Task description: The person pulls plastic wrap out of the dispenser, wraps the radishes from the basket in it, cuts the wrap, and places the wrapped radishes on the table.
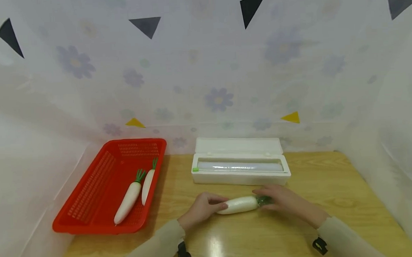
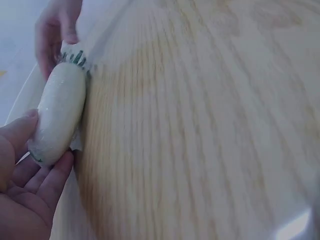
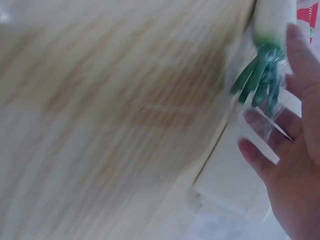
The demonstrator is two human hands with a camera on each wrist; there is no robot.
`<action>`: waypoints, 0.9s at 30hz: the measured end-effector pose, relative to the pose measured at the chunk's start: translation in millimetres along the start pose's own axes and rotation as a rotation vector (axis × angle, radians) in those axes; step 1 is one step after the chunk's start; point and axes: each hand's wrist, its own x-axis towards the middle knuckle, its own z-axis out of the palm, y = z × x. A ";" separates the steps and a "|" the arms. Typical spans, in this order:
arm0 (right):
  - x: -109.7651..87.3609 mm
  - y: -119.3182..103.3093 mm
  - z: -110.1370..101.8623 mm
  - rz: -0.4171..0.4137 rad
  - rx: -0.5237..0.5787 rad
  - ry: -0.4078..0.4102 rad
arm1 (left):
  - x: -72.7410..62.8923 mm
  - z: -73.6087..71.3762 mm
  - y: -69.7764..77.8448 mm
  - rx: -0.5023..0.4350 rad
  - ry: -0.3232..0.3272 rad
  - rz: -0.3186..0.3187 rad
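A white radish (image 1: pixel 242 205) with green leaves lies lengthwise over the table, covered in shiny clear plastic film. My left hand (image 1: pixel 204 208) grips its root end, thumb on one side and fingers on the other, as the left wrist view shows. At the leafy end is my right hand (image 1: pixel 282 200), fingers loosely spread around the green leaves (image 3: pixel 260 75). Loose clear film (image 3: pixel 277 122) sticks out past the leaves and lies against the right fingers. Just behind stands a white cling film box (image 1: pixel 241 177) with its lid raised and a roll inside.
A red plastic basket (image 1: pixel 90 228) stands at the left, holding a larger radish (image 1: pixel 128 203) and a smaller radish (image 1: pixel 147 186). The wooden table (image 1: pixel 264 240) runs up to a flower-patterned sheet (image 1: pixel 178 106) at the back.
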 end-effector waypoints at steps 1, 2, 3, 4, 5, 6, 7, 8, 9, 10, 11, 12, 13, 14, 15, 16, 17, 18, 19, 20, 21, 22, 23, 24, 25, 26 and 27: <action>-4.5 2.1 0.4 -0.010 -0.035 0.017 | -1.3 -3.0 -1.8 0.002 -0.006 -0.001; -8.8 3.6 0.2 -0.014 -0.058 0.030 | -3.0 -6.4 -3.1 0.002 -0.013 -0.004; -12.5 4.7 0.1 -0.016 -0.072 0.039 | -4.5 -9.8 -4.4 0.003 -0.019 -0.008; -15.8 5.6 -0.1 -0.007 -0.077 0.038 | -6.1 -13.2 -5.2 0.001 -0.029 -0.016; -18.4 6.1 -0.2 0.007 -0.078 0.038 | -7.4 -16.2 -5.2 -0.001 -0.038 -0.026; -20.1 6.4 -0.2 0.026 -0.077 0.029 | -8.3 -18.8 -4.8 -0.009 -0.047 -0.035; -20.8 6.1 -0.8 0.050 -0.070 0.009 | -8.9 -20.8 -4.1 -0.018 -0.055 -0.039; -21.1 5.5 -1.0 0.064 -0.073 -0.006 | -9.1 -22.2 -3.2 -0.027 -0.061 -0.043; -20.6 4.9 -1.0 0.078 -0.076 -0.018 | -9.2 -23.1 -2.4 -0.034 -0.067 -0.046; -19.9 4.4 -0.6 0.093 -0.080 -0.026 | -8.9 -23.6 -1.8 -0.040 -0.072 -0.041; -19.1 3.7 0.0 0.116 -0.074 -0.028 | -8.3 -23.9 -1.3 -0.042 -0.073 -0.037; -18.2 3.4 0.6 0.144 -0.059 -0.032 | -7.9 -24.3 -0.4 -0.041 -0.074 -0.028; -17.3 3.1 1.1 0.177 -0.028 -0.033 | -7.3 -24.5 0.0 -0.040 -0.074 -0.024; -16.8 3.2 1.4 0.201 0.012 -0.027 | -6.7 -24.7 0.2 -0.037 -0.075 -0.014; -16.7 3.7 1.5 0.229 0.066 -0.019 | -6.0 -25.0 0.2 -0.023 -0.075 -0.001; -17.0 4.5 1.2 0.245 0.118 -0.009 | -5.5 -25.4 0.1 -0.015 -0.079 0.013; -17.6 5.6 0.5 0.246 0.161 0.002 | -5.2 -25.8 0.2 -0.002 -0.081 0.021; -18.1 6.9 0.2 0.227 0.191 0.009 | -4.9 -26.5 0.0 0.014 -0.083 0.033; -18.7 8.0 -0.3 0.192 0.204 0.017 | -4.8 -27.1 -0.5 0.032 -0.085 0.043; -19.4 8.9 -1.0 0.158 0.208 0.021 | -4.8 -27.8 -0.9 0.048 -0.086 0.053; -20.0 9.7 -1.4 0.127 0.199 0.025 | -5.3 -28.7 -0.9 0.065 -0.088 0.063; -20.6 10.3 -1.8 0.100 0.191 0.027 | -5.7 -29.3 -1.2 0.079 -0.089 0.071; -21.1 10.6 -1.9 0.086 0.183 0.026 | -6.1 -29.6 -1.9 0.101 -0.089 0.082; -21.7 10.1 -2.4 0.088 0.190 0.022 | -6.6 -29.8 -2.5 0.127 -0.092 0.097; -22.3 9.7 -2.9 0.099 0.207 0.012 | -7.4 -29.8 -2.5 0.150 -0.097 0.119; -23.1 9.1 -3.6 0.122 0.235 0.001 | -8.0 -29.6 -2.2 0.169 -0.101 0.142; -23.8 8.5 -4.3 0.150 0.266 -0.006 | -8.7 -29.3 -1.6 0.190 -0.103 0.159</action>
